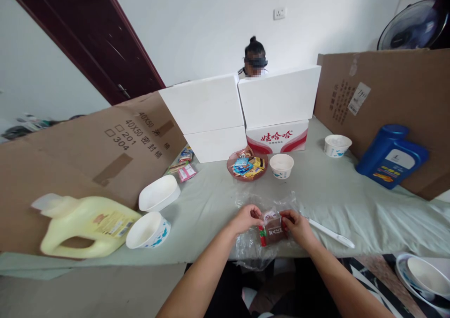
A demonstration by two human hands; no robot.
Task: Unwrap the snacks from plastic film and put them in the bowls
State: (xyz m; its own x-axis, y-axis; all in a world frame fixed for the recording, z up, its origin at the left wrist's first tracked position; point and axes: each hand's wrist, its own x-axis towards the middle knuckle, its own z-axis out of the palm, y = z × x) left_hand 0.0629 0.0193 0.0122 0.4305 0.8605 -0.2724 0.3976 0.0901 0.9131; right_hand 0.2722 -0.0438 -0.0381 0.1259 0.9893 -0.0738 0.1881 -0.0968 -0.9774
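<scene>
Brown packet [272, 231] half-hidden between hands [272, 222]

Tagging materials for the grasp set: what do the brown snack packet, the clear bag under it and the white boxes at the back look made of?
Snack packet, held by both hands: glossy printed plastic film, likely; it crinkles.
Clear bag: thin transparent plastic, wrinkled, with glints.
White boxes: matte, thick-walled, probably foam; could be coated card.

From my seat, the snack plate [247, 166] lies at twelve o'clock, a bowl [281, 165] just right of it, boxes [239, 114] behind.
</scene>
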